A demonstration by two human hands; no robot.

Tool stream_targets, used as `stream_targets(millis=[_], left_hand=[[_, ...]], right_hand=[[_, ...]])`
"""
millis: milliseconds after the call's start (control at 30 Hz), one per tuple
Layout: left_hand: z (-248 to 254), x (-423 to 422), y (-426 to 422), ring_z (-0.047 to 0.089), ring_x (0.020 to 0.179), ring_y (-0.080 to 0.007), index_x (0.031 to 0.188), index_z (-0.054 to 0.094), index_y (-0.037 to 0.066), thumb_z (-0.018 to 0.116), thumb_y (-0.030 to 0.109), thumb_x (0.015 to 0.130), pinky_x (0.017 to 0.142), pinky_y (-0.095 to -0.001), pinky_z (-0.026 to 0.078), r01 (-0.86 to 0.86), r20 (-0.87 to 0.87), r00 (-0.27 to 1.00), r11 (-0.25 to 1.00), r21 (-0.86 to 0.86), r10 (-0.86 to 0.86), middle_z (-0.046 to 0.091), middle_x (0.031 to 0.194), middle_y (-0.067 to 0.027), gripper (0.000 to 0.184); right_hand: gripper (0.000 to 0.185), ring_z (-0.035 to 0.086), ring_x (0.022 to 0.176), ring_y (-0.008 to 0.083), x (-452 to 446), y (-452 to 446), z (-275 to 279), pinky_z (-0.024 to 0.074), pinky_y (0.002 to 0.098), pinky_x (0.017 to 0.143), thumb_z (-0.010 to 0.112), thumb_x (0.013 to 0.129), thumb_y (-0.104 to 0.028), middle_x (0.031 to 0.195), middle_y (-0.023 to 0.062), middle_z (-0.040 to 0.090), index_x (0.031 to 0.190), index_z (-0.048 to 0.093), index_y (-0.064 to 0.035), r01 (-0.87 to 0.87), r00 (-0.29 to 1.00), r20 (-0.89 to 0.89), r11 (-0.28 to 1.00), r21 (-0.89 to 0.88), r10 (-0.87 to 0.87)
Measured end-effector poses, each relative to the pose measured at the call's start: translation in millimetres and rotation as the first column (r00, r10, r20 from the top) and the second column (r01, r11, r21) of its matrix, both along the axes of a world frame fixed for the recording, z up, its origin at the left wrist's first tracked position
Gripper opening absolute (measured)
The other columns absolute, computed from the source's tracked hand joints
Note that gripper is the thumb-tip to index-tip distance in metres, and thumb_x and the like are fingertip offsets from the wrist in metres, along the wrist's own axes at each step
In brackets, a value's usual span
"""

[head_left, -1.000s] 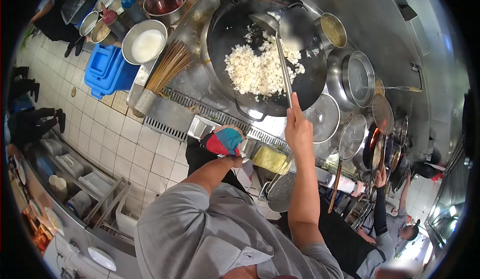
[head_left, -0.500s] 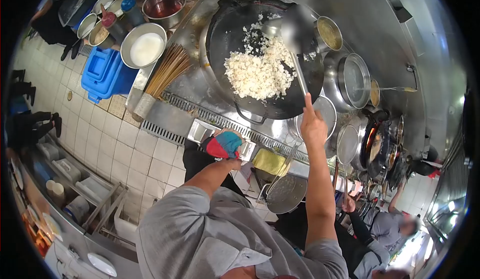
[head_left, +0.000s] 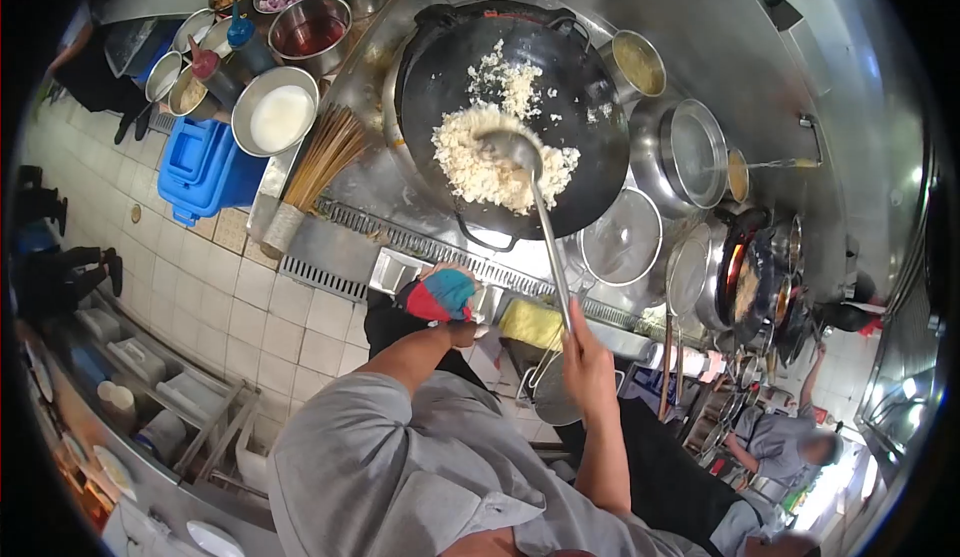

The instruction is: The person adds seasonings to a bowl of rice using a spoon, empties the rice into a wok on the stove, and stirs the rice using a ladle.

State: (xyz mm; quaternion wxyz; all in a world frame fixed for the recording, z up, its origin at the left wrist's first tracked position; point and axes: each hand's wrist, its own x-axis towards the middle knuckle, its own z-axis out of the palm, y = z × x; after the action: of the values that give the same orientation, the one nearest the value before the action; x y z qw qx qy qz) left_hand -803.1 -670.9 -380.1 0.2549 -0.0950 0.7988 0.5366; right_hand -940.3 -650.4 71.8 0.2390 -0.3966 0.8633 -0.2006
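Note:
My right hand [head_left: 588,369] is closed around the end of a long-handled metal ladle [head_left: 550,232]. The ladle's bowl rests in a heap of white rice [head_left: 480,172] in the large black wok [head_left: 590,167]. A smaller patch of rice [head_left: 512,87] lies farther up the wok. My left hand [head_left: 463,331] is below the wok's near handle [head_left: 488,242], at a red and teal cloth [head_left: 440,295] that covers most of it. Its fingers are largely hidden, but it appears to grip the cloth.
A bamboo brush [head_left: 325,157] lies left of the wok, beside a bowl of white liquid [head_left: 279,112]. A strainer [head_left: 622,237] and steel pots [head_left: 692,152] stand to the right. A blue bin [head_left: 208,167] is on the floor. A co-worker [head_left: 785,447] stands at lower right.
My right hand has come back toward me and left, drawing the ladle from the wok's far side into the rice heap. The left hand stays by the cloth.

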Motion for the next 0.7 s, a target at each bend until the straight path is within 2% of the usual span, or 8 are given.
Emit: stream_targets(millis=[100,167,300,467,500,600,633,700], left_hand=[[75,31,-13,0.068,0.11,-0.0375,0.128,0.059,0.004,0.066,0.026,0.083,0.094,-0.0471,0.053,-0.087,-0.009,0.996,0.978,-0.187,0.087,0.069,0.113,-0.0222,0.05],[115,52,-29,0.068,0.107,-0.0404,0.127,0.058,0.003,0.07,0.031,0.082,0.095,-0.0474,0.053,-0.212,-0.071,0.977,0.939,-0.269,0.201,0.07,0.114,-0.0242,0.055],[189,98,-70,0.067,0.108,-0.0412,0.12,0.059,-0.005,0.072,0.037,0.078,0.094,-0.0498,0.053,-0.192,0.139,0.965,0.963,-0.189,0.22,0.068,0.115,-0.0276,0.061],[250,163,-107,0.07,0.101,-0.0384,0.123,0.062,0.0,0.074,0.05,0.081,0.087,-0.0468,0.054,-0.564,0.173,0.81,0.825,-0.034,0.56,0.071,0.111,-0.0223,0.067],[276,168,-112,0.072,0.093,-0.0277,0.111,0.066,-0.001,0.073,0.047,0.087,0.079,-0.04,0.056,-0.723,0.283,0.677,0.686,0.083,0.679,0.072,0.098,-0.015,0.054],[328,177,-123,0.072,0.073,-0.0279,0.124,0.061,0.0,0.058,0.048,0.1,0.062,-0.0401,0.059,-0.863,0.481,0.373,0.105,0.495,0.794,0.07,0.094,-0.0135,0.054],[336,170,-124,0.07,0.064,-0.0295,0.13,0.057,0.003,0.051,0.057,0.1,0.058,-0.0436,0.06,-0.856,0.517,0.29,-0.024,0.517,0.805,0.07,0.094,-0.0142,0.062],[346,148,-132,0.071,0.071,-0.0283,0.129,0.057,0.008,0.042,0.065,0.101,0.058,-0.0452,0.06,-0.79,0.476,0.259,-0.098,0.605,0.841,0.07,0.099,-0.0123,0.066]], right_hand=[[0.049,0.067,0.066,0.0325,-37,-41,-37,0.0501,0.0377,0.066,0.059,0.102,-0.014,0.083,0.0293,0.066,0.15,0.05,-0.0163,0.059,0.998,-0.034,0.998,-0.034,-0.06],[0.048,0.065,0.064,0.0237,-64,-45,-48,0.0515,0.0374,0.066,0.057,0.103,-0.016,0.082,0.0166,0.072,0.151,0.05,-0.0179,0.202,0.978,0.078,0.973,-0.113,-0.194],[0.051,0.04,0.054,0.0039,-120,-65,-89,0.0367,0.0249,0.047,0.054,0.105,-0.02,0.066,-0.0055,0.047,0.155,0.045,-0.0204,0.196,0.971,0.183,0.949,-0.247,-0.153],[0.05,0.043,0.049,0.0072,-60,-125,-46,0.0402,0.0295,0.045,0.054,0.105,-0.023,0.064,-0.0059,0.045,0.155,0.046,-0.0225,0.267,0.837,0.51,0.961,-0.065,-0.198],[0.05,0.046,0.052,0.009,-55,-112,-51,0.0437,0.0311,0.05,0.055,0.105,-0.023,0.064,-0.0034,0.046,0.154,0.047,-0.0231,0.168,0.9,0.423,0.98,-0.109,-0.107],[0.051,0.063,0.063,0.0314,-43,-39,-51,0.052,0.0409,0.065,0.059,0.1,-0.019,0.072,0.0156,0.059,0.15,0.051,-0.0261,-0.173,0.982,0.049,0.975,-0.139,0.181],[0.052,0.065,0.066,0.0419,-41,-11,-45,0.0527,0.0473,0.065,0.06,0.098,-0.019,0.075,0.0226,0.064,0.149,0.052,-0.0276,-0.247,0.969,-0.028,0.957,-0.151,0.246],[0.058,0.069,0.068,0.0376,-45,36,-25,0.0561,0.0471,0.065,0.064,0.094,-0.018,0.084,0.0169,0.069,0.149,0.051,-0.0329,-0.319,0.903,-0.295,0.947,0.029,0.313]])
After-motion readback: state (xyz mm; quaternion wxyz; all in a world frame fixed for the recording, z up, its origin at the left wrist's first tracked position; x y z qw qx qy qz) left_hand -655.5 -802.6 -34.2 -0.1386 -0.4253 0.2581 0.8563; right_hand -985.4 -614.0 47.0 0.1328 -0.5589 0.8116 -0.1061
